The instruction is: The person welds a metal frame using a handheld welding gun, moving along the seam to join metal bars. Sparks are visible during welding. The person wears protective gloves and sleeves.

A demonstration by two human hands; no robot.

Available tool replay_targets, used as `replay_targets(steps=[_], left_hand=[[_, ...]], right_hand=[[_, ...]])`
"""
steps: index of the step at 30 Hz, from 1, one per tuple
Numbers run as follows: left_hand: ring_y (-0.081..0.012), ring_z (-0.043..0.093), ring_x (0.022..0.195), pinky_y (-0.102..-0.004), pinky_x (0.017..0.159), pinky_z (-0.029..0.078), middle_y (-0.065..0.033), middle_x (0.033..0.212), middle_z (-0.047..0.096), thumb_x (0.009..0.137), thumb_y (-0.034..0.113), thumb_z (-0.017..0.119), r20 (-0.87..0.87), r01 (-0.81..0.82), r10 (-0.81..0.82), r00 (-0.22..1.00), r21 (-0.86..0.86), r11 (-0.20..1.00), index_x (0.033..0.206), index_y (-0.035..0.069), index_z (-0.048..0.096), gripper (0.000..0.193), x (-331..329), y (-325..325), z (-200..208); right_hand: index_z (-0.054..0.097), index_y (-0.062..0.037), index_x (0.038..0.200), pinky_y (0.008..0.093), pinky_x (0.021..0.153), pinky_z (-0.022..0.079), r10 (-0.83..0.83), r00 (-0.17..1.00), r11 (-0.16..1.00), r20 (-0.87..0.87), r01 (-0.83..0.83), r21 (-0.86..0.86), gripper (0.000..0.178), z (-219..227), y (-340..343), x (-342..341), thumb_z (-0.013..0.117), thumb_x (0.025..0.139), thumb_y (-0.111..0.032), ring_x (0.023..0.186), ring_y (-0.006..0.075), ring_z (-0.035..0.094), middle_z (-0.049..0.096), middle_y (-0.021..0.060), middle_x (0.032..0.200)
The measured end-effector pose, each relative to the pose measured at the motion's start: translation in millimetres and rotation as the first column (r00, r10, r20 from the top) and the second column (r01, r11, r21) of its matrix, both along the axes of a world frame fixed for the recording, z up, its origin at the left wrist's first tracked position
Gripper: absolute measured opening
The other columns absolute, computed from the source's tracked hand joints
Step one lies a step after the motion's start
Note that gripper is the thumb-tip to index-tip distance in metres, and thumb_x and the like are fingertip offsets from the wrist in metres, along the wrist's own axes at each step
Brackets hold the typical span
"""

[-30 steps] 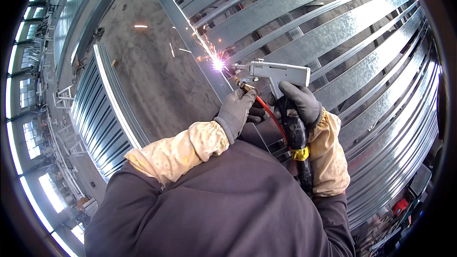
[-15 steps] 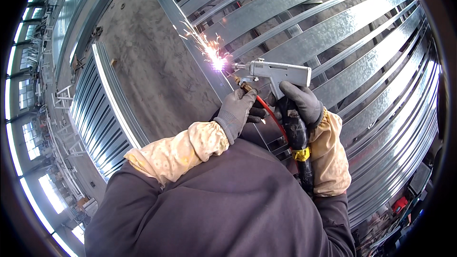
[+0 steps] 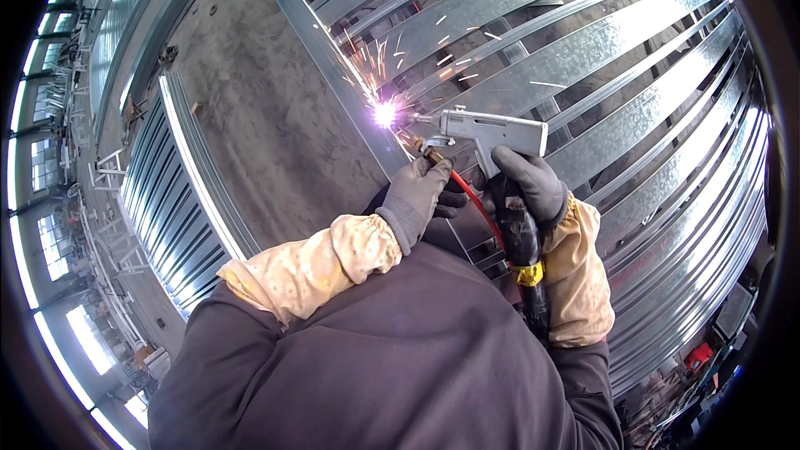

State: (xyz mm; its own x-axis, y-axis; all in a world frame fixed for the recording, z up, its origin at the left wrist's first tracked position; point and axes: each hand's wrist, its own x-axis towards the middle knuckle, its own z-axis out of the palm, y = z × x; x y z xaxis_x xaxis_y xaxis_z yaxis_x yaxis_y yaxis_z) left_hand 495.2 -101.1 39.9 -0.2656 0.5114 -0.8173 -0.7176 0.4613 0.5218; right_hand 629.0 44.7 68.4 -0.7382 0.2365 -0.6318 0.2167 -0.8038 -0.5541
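My right hand (image 3: 540,186), in a grey glove, is closed round the grip of a silver pistol-shaped welding gun (image 3: 493,127). The gun's nozzle points left at a glaring white-violet spot (image 3: 385,114) on a galvanized steel rail (image 3: 312,43), and sparks fly from there. Below the nozzle my gloved left hand (image 3: 414,202) pinches a brass fitting (image 3: 432,154) joined to a red hose (image 3: 480,207). A thick black cable sleeve (image 3: 518,233) with a yellow tape band runs down from the gun's grip along my right forearm. Glare hides the joint itself.
Galvanized slats (image 3: 600,58) fill the right side, with gaps between them. At the left lies another slatted metal panel (image 3: 171,192) on the grey floor (image 3: 267,100). Something red (image 3: 698,357) sits among clutter at the lower right.
The sparks now spread wider, up and to the right across the slats. The gun has shifted very slightly right and down; my hands keep their grips.
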Motion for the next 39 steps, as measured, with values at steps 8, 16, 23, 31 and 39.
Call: replay_targets(steps=[8, 16, 23, 31, 39], left_hand=[[-0.0174, 0.067, 0.068, -0.0284, 0.054, 0.055, -0.0088, 0.089, 0.066, 0.099, 0.03, 0.055, -0.016, 0.043, -0.043, 0.999, -0.025, 0.999, 0.108, 0.004, 0.054, 0.028, -0.4, -1.0, 5.3], [-0.0195, 0.067, 0.065, -0.0303, 0.054, 0.055, -0.0081, 0.087, 0.064, 0.098, 0.023, 0.053, 0.043, 0.065, -0.067, 0.997, 0.032, 0.997, 0.108, 0.003, 0.054, 0.022, -8.9, -3.0, 21.6], [-0.0177, 0.066, 0.063, -0.0294, 0.053, 0.053, -0.0064, 0.083, 0.063, 0.097, 0.02, 0.052, 0.045, -0.059, 0.052, 0.998, 0.179, 0.982, 0.107, 0.004, 0.054, 0.019, -32.0, -9.7, 3.3], [-0.0143, 0.064, 0.067, -0.0272, 0.057, 0.053, -0.0049, 0.084, 0.063, 0.097, 0.02, 0.053, 0.111, -0.044, 0.02, 0.994, 0.218, 0.975, 0.11, 0.002, 0.057, 0.022, -54.2, -12.9, -3.2], [-0.0073, 0.057, 0.073, -0.0237, 0.067, 0.049, 0.0, 0.085, 0.059, 0.097, 0.017, 0.055, 0.155, -0.102, 0.063, 0.986, 0.256, 0.961, 0.107, 0.002, 0.059, 0.019, -59.7, -15.3, -12.1]], right_hand=[[0.053, 0.0055, 0.119, 0.0298, 0.05, 0.05, -0.013, 1.0, 1.0, -0.01, 0.013, 0.006, 0.04, 6.0, -3.4, 1.5, 0.058, 0.094, -0.024, 0.054, 0.0186, 0.062, 0.066, 0.0132, 0.081], [0.057, 0.0033, 0.116, 0.0265, 0.052, 0.049, 0.002, 0.999, 0.988, 0.037, -0.008, 0.152, 0.035, 42.5, -13.9, -8.5, 0.056, 0.093, -0.023, 0.058, 0.0148, 0.061, 0.067, 0.0103, 0.09], [0.056, 0.0014, 0.123, 0.0228, 0.057, 0.046, 0.044, 0.989, 0.955, 0.142, -0.083, 0.284, 0.036, 52.3, -22.9, -43.8, 0.059, 0.093, -0.017, 0.066, 0.0079, 0.057, 0.064, 0.003, 0.09], [0.058, 0.0029, 0.116, 0.0247, 0.066, 0.048, 0.056, 0.991, 0.956, 0.119, -0.088, 0.278, 0.029, 58.7, -23.9, -69.4, 0.061, 0.092, -0.014, 0.076, 0.0094, 0.059, 0.065, 0.0043, 0.09], [0.057, 0.0019, 0.119, 0.024, 0.061, 0.047, 0.166, 0.964, 0.944, 0.206, -0.216, 0.249, 0.031, 64.7, -19.7, -80.7, 0.059, 0.093, -0.015, 0.071, 0.008, 0.058, 0.065, 0.0035, 0.087]])
